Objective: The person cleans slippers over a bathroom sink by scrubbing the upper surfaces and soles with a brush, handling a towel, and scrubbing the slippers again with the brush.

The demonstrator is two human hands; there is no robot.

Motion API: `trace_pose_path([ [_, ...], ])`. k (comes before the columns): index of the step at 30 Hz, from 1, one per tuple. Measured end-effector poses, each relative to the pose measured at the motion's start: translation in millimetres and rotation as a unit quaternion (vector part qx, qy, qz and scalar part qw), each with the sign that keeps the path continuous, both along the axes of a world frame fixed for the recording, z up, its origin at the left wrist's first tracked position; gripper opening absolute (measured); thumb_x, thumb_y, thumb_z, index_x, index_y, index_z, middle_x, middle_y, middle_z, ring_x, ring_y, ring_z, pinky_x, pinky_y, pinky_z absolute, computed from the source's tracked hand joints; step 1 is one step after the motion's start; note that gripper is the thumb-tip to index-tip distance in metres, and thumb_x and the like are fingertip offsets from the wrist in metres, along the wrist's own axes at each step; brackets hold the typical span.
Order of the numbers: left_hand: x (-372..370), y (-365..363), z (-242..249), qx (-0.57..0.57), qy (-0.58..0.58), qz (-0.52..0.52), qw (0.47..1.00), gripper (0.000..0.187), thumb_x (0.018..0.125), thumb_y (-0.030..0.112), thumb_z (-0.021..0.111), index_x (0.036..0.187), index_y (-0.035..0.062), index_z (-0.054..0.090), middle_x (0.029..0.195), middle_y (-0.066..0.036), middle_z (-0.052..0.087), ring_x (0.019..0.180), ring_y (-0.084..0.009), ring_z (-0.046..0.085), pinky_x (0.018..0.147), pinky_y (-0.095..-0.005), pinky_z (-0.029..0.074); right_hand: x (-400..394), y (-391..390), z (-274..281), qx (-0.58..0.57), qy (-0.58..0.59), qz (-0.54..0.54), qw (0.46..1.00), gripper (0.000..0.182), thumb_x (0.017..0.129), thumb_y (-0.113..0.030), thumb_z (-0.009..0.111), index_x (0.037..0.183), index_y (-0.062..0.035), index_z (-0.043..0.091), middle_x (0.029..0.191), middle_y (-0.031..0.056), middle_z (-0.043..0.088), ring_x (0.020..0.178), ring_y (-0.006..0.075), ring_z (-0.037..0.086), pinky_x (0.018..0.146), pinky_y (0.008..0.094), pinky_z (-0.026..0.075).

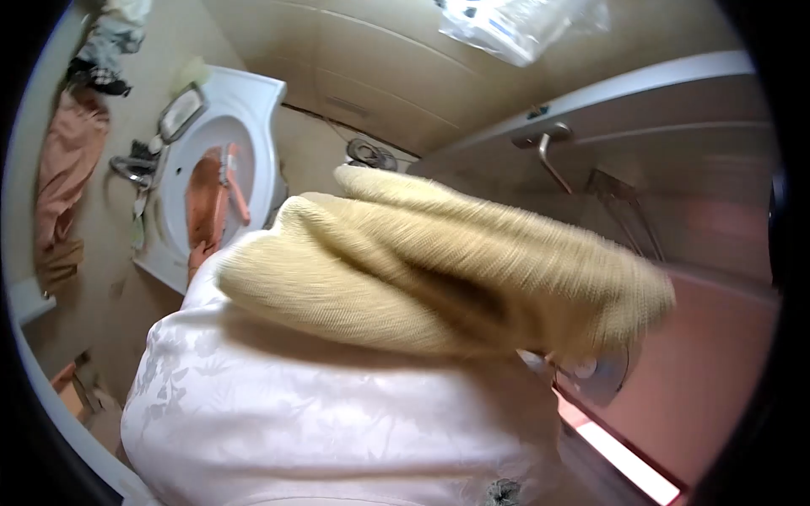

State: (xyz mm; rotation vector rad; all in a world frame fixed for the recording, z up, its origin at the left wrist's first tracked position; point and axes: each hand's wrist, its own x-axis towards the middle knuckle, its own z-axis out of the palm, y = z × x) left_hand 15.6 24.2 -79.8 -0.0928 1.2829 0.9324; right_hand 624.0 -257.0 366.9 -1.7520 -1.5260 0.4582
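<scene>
A yellow ribbed knit cloth (pixel 472 244), folded and blurred by motion, spans the middle of the head view. It hangs in front of the white satin garment (pixel 337 422) with a leaf pattern on my body. My left hand and my right hand do not show; the cloth and the garment cover the places near them. Beyond the cloth's left end is a white washbasin (pixel 263 105). In its bowl lie a brown object with a pink edge (pixel 205 202) and a pink bar-shaped piece (pixel 235 190).
Behind the basin are a metal tap (pixel 131 169), a soap dish (pixel 182 112) and a hanging pink cloth (pixel 72 160). A door with a metal handle (pixel 553 160) stands to the right. A clear plastic bag (pixel 515 29) is at the top, and a coiled cable (pixel 371 154) lies beyond the cloth.
</scene>
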Motion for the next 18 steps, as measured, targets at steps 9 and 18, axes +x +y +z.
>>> trace_pose_path([
  [9, -18, 8, -9, -0.022, -0.023, 0.015, 0.999, 0.034, 0.09, 0.004, 0.042, 0.123, -0.0032, 0.035, 0.118, -0.023, 0.047, 0.108, -0.0361, 0.049, 0.092, -0.0481, 0.046, 98, -91, 53, 0.052, 0.253, -0.359, 0.897, 0.043, 0.085, -0.015, 0.045, 0.122, 0.0068, 0.047, 0.118, 0.0137, 0.052, 0.107, 0.0221, 0.049, 0.093, 0.0301, 0.036],
  [18, -30, 11, -10, -0.035, -0.046, 0.038, 0.998, 0.035, 0.09, 0.004, 0.041, 0.123, -0.0051, 0.034, 0.119, -0.023, 0.046, 0.11, -0.0357, 0.048, 0.094, -0.0478, 0.045, 169, -16, 33, -0.009, 0.303, -0.359, 0.883, 0.037, 0.081, -0.002, 0.042, 0.117, 0.0061, 0.051, 0.107, 0.0116, 0.058, 0.096, 0.0193, 0.056, 0.084, 0.0295, 0.045],
])
